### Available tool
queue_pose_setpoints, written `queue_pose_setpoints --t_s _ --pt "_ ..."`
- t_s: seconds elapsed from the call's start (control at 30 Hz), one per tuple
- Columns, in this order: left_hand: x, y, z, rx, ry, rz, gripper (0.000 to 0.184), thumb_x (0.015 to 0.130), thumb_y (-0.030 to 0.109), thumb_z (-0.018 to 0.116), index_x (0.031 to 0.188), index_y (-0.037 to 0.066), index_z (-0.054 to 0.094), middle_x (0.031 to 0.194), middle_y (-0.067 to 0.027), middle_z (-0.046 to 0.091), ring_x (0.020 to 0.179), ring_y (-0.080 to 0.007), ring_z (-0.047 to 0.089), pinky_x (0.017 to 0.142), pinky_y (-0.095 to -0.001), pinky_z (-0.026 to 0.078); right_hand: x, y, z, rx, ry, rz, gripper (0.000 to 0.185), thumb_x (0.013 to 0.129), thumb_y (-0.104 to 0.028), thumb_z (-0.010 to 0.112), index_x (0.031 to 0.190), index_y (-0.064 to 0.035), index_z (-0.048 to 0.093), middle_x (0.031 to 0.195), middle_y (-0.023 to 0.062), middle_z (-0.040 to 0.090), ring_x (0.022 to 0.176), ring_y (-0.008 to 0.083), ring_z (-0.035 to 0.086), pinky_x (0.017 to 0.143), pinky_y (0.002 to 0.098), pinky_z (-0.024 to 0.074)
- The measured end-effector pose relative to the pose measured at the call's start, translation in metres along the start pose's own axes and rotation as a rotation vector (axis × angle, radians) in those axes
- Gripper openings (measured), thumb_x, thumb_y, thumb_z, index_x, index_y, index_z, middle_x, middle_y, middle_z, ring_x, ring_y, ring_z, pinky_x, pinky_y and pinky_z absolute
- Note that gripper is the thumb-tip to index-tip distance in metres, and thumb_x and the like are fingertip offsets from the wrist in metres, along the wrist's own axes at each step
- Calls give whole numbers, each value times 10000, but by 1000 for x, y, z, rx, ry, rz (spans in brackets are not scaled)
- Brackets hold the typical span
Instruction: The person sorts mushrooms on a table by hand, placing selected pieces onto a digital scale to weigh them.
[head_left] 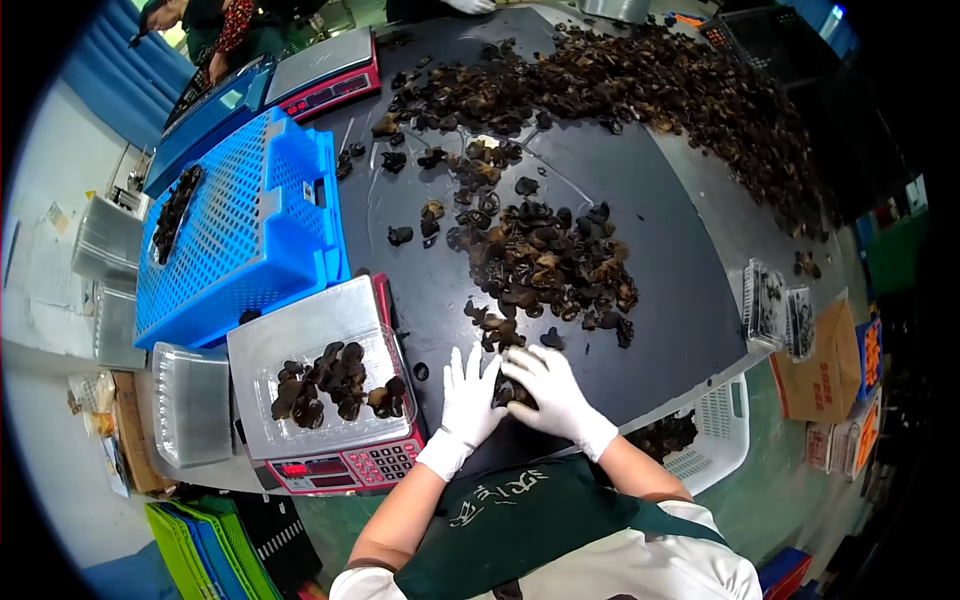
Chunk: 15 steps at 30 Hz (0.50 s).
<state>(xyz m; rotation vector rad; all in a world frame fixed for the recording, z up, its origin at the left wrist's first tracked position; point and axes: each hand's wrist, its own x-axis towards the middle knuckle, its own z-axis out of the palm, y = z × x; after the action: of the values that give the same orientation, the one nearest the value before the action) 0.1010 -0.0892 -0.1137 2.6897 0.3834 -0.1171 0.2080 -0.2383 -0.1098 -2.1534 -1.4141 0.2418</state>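
My left hand (468, 400), in a white glove, lies near the table's front edge with its fingers stretched out. Close beside it, my white-gloved right hand (552, 392) curls its fingers and thumb around a dark wood ear mushroom piece (504, 390), partly covered by the glove. Just beyond both hands a loose heap of wood ear mushrooms (550, 262) spreads over the black table mat (660, 220). To the left, a scale (325, 385) with a red keypad bears a clear plastic tray (268, 390) holding several mushroom pieces (340, 380).
A blue crate (240, 220) stands left with a filled tray (178, 210) on it. Behind is a second scale (325, 70). A large mushroom pile (680, 90) covers the far side. Stacked clear trays (190, 400), a white basket (735, 440) and a cardboard box (825, 365) flank me. Another person (215, 35) works at far left.
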Motion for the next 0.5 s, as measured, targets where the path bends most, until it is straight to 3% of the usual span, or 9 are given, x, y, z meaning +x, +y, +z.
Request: queue_pose_setpoints --t_s 0.03,0.07,0.13,0.27,0.37,0.5 --pt "-3 -4 0 -58 24 35 654 670 170 782 1264 87 523 1427 -215 364 1329 -456 314 1067 -506 336 -6 -1 -3 77 -5 -66 634 719 -281 736 1291 -124 513 1355 138 484 1235 352 439 1053 491 324" --pt "-8 -7 0 -55 52 46 542 677 130 761 1171 69 546 1395 -215 399 1292 -437 361 1039 -482 370 -11 -3 -8 64 45 -108 667 658 -232 783 1260 -106 526 1282 123 532 1186 346 482 1018 451 374" --pt "-14 -10 -7 -127 118 36 374 656 15 733 985 23 555 1297 -237 479 1167 -419 468 998 -437 417 -22 1 -17 124 84 -51 685 640 -223 793 1258 -97 526 1273 132 533 1176 352 487 1008 452 382" --pt "-14 -16 -6 -270 200 -47 233 735 -26 643 933 18 527 1054 -162 547 1003 -363 532 877 -400 450 -43 14 -11 113 232 143 773 597 -172 821 1287 -55 495 1289 170 499 1142 365 501 978 431 407" --pt "-6 -7 -15 -273 304 -11 365 785 -27 606 1141 32 552 1147 -185 534 1081 -362 527 954 -390 433 -43 11 -12 82 212 175 789 615 -216 821 1307 -50 480 1319 164 479 1168 356 482 994 430 385" --pt "12 1 -16 -366 331 -14 478 815 -28 582 1281 53 510 1230 -208 497 1165 -372 489 1009 -397 401 -31 -2 -4 114 181 189 948 573 -311 854 1358 -4 421 1381 233 409 1258 407 404 1064 484 312"
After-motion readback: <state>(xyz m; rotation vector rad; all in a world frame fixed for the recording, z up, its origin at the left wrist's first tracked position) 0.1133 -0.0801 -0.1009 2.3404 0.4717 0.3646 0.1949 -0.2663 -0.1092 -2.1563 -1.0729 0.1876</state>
